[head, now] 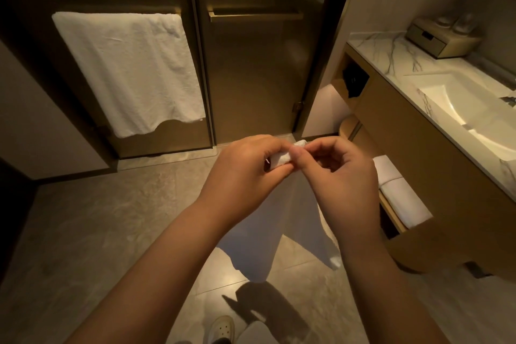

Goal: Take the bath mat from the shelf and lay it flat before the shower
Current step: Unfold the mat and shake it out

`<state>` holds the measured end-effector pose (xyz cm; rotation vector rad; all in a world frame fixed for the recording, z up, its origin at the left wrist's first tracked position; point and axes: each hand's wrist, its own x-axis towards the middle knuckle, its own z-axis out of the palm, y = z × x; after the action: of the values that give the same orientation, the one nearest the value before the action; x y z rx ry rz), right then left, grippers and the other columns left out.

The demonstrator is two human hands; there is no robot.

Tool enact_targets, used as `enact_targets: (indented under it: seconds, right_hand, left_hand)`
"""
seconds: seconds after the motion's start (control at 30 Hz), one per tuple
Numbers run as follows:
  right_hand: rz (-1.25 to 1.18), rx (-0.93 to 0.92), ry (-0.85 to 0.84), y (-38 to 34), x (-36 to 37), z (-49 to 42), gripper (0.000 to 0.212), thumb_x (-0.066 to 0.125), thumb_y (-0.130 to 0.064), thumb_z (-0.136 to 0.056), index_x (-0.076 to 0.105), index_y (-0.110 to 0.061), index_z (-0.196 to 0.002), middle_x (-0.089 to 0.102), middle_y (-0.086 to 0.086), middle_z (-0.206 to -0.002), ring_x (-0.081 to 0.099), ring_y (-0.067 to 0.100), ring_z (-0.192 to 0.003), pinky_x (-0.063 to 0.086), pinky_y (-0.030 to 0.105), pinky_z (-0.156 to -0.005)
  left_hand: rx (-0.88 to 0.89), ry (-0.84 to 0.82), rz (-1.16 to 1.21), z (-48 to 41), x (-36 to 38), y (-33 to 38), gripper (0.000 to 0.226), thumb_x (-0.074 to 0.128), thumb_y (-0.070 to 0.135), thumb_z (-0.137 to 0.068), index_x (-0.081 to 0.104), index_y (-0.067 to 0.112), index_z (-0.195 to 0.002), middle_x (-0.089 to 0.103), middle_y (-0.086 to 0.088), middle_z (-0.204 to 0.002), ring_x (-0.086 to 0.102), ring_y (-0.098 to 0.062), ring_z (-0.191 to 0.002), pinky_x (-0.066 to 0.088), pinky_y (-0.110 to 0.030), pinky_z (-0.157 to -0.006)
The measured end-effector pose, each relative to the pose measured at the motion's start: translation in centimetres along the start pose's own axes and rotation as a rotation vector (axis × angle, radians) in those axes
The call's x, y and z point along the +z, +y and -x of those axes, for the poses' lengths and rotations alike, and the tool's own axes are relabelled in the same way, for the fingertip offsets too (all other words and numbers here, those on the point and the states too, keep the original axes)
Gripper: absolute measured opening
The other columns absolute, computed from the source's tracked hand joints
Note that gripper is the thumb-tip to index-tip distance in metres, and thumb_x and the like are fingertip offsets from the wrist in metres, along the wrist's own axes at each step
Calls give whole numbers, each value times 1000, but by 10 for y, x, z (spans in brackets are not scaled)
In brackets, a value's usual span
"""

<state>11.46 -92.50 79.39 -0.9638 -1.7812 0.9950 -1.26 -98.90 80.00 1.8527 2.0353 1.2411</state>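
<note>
The white bath mat hangs bunched in mid-air over the floor in front of the glass shower doors. My left hand pinches its top edge, and my right hand is closed on the same edge right beside it. The mat's lower end dangles above the tiles between my forearms. The open shelf under the vanity is at the right and holds folded white towels.
A white towel hangs on the left shower door's bar. The marble vanity with sink and a tray box stands at the right. Grey floor tiles spread before the doors. A shoe shows at the bottom.
</note>
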Motion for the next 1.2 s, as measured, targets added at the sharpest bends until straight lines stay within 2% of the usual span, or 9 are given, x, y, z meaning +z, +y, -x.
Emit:
enact_targets:
  seconds: [0.17,0.33,0.47,0.57,0.77,1.0,1.1,1.2]
  right_hand:
    - [65,22,-2,11,0,-1,2,64,-29,-86,64,-30,-88,64,-18,-81,59,-6,-80,46,4,-60]
    - [125,31,53,26,-3,-7,5,60,-23,-89,62,-27,-87,60,-19,-74,58,-8,-78,43,3,-56]
    - [223,70,146,47,-21,-12,6,55,-27,-92,56,-31,-87,58,-19,-77,58,-4,-76,46,9,-56]
    - [296,104,191,64,-35,-14,7,55,-28,-92,59,-24,-96,61,-12,-84,59,4,-74,51,19,-64]
    - [457,140,190,92,-55,-13,14,57,-24,-92,62,-18,-104,64,-2,-92,56,2,-72,45,16,-59]
    - [686,230,74,117,-78,-18,25,57,-18,-93,62,-12,-117,68,13,-109,61,23,-88,51,35,-76]
    - [723,238,84,124,-84,-17,23,55,-20,-93,64,-14,-113,67,14,-110,62,30,-94,53,48,-82]
    - [747,197,86,130,-80,-15,19,53,-20,-94,65,-14,-108,68,14,-105,62,29,-90,53,45,-79]
  left_hand:
    - [-95,-112,156,0,1,-8,26,64,25,-86,67,25,-112,66,12,-99,59,-2,-88,49,-10,-69]
    - [-227,-23,174,4,1,-28,14,63,31,-86,68,33,-99,65,21,-89,60,3,-83,54,-17,-66]
    - [-351,80,152,9,-2,-55,9,67,30,-83,67,35,-91,65,21,-83,60,7,-77,51,-16,-62]
    - [-437,132,150,14,-2,-72,10,68,29,-83,68,34,-91,66,21,-82,62,4,-76,50,-17,-62]
    - [-502,154,54,20,1,-99,17,62,31,-87,71,27,-101,64,20,-83,60,2,-80,48,-20,-66]
    - [-582,207,-35,30,-4,-127,15,58,30,-89,71,26,-97,66,11,-85,58,-1,-77,42,-20,-59]
    - [-612,236,-39,34,-6,-133,17,56,30,-90,70,24,-98,66,7,-88,58,-4,-78,41,-20,-59]
    - [-619,216,-55,38,-5,-135,17,56,28,-91,69,23,-99,67,6,-89,58,-6,-79,42,-20,-60]
